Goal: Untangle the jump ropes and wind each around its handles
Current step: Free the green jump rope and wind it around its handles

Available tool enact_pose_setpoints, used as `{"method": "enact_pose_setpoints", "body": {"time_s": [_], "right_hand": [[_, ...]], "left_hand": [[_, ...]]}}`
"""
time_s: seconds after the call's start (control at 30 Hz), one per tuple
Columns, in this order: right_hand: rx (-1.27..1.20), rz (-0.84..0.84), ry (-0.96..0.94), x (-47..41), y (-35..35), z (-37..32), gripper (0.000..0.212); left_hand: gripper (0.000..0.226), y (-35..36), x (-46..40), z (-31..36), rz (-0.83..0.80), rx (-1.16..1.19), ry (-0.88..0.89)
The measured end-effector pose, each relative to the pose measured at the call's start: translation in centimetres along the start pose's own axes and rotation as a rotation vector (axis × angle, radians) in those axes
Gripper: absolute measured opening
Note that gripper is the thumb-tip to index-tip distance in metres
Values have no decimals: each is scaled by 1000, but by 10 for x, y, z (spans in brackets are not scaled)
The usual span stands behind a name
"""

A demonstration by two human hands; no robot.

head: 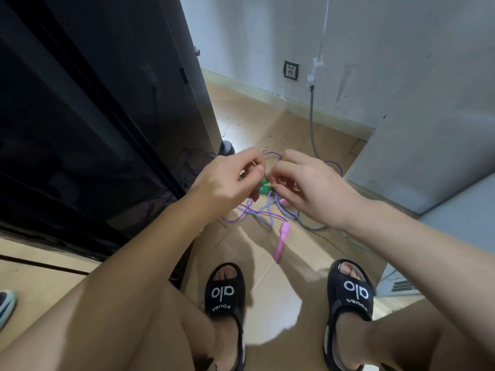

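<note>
The scene is dimly to moderately lit, with a cool cast on the wall (pixel 375 62) beyond the hands. A bright patch of glare lies on the floor (pixel 267 277) just beyond the left hand (pixel 227 180), beside the dark glossy cabinet (pixel 93 116), whose surface shows faint reflections. Soft shadows fall on the floor below both hands, toward the sandals (pixel 225 293). Both hands, the right hand (pixel 308 188) included, are slightly blurred. Wide-angle distortion bends straight edges at the frame's borders.
</note>
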State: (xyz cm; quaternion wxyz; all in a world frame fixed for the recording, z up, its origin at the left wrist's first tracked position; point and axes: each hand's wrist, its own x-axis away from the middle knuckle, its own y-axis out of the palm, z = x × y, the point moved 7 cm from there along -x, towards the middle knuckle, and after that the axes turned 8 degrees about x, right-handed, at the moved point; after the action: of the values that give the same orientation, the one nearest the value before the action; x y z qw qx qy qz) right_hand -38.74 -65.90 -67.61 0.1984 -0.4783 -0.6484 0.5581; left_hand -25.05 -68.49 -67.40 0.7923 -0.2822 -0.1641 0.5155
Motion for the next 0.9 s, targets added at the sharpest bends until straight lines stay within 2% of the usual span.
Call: {"method": "enact_pose_setpoints", "body": {"time_s": [0.1,0.17,0.3,0.37,0.47,0.53,0.6,0.73,0.87,0.9], "right_hand": [[76,32,-13,-1,-4,0,13],[-32,35,53,-2,-3,-2,15],[-362,-27,403,-2,8,4,29],[-489,-45,513,2,10,7,32],[-312,67,305,0,-8,0,20],[-311,151,182,-2,-16,-4,15],[-436,155,209,-3,-14,-4,16],[-623,27,440,-6,3,10,26],[-1050,100,633,-15,-2,25,37],[-1095,117,656,-17,-4,28,38]], "left_hand": [[12,-9,2,-6,40,104,-8],[10,-6,1,-7,19,82,-13],[11,-2,-7,-3,42,-91,16],[12,-1,-9,0,58,-89,14],[17,0,-8,-4,44,32,-31],[21,-2,-5,-10,35,137,-71],[23,-4,-4,-13,34,166,-89],[24,-7,-1,-11,17,81,-53],[30,1,-3,-2,-67,6,19],[29,3,-4,0,-80,-17,17]]}}
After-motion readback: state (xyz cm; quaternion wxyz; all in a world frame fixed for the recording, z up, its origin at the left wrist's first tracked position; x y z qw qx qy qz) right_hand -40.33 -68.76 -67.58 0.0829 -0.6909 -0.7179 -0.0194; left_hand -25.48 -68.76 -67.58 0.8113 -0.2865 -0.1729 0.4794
